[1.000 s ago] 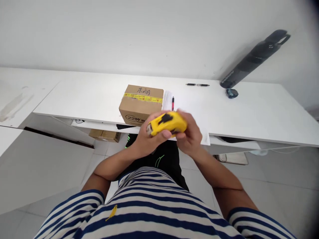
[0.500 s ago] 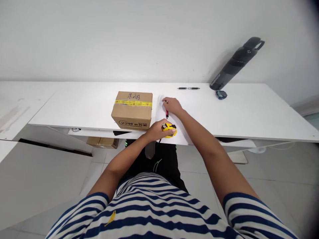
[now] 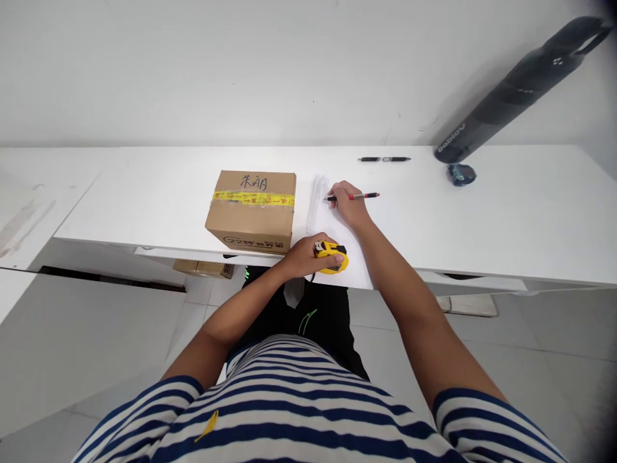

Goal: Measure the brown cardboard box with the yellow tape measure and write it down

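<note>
My left hand [image 3: 308,255] is closed around a yellow tape measure [image 3: 333,256] at the front edge of the desk, over the lower part of some white paper [image 3: 354,267]. In my right hand [image 3: 348,204] is a red and black pen [image 3: 365,196], its tip pointing left at the paper's upper left. Part of the sheet lies hidden beneath my right hand and forearm. Just left of the paper sits a taped cardboard box [image 3: 250,215] with handwriting on top.
Behind the paper a black pen [image 3: 384,159] lies on the white desk [image 3: 144,193]. To the right, a tall dark bottle [image 3: 511,93] stands by the wall beside a small dark blue object [image 3: 461,174]. Another cardboard box [image 3: 205,267] shows below the desk.
The pen in my right hand has swung from pointing down toward me to lying nearly level, tip left. My left hand still grips the tape measure. The view has shifted slightly.
</note>
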Action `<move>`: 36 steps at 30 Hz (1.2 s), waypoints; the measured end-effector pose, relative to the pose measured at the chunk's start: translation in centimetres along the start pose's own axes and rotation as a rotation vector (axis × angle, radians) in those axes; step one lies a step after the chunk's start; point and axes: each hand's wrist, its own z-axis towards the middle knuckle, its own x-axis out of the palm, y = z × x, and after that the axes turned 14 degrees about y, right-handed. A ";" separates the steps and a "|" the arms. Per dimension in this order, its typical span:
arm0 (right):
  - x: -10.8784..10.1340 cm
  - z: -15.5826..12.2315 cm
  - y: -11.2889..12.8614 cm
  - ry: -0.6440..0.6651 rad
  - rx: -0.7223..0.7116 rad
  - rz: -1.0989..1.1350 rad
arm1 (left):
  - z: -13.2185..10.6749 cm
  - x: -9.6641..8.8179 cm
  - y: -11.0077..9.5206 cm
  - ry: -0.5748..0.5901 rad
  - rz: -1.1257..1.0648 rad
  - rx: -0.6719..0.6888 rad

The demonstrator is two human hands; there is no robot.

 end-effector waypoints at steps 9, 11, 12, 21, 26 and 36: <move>0.1 0.2 0.5 -0.088 0.062 -0.048 | 0.0 0.0 -0.2 0.008 -0.004 0.031; 0.1 0.2 0.4 -0.069 0.044 -0.041 | 0.1 0.1 -0.1 0.005 -0.022 0.032; 0.1 0.2 0.4 -0.057 0.038 -0.033 | 0.1 0.2 0.0 0.004 -0.028 0.032; 0.1 0.0 0.3 -0.076 0.033 -0.033 | -0.1 0.1 -0.5 0.007 -0.012 0.019; 0.0 0.1 0.2 -0.098 0.028 -0.039 | -0.2 0.0 -0.8 0.009 -0.006 -0.001; 0.0 -0.1 0.2 -0.099 0.041 -0.032 | -0.3 0.1 -0.9 0.012 -0.027 -0.016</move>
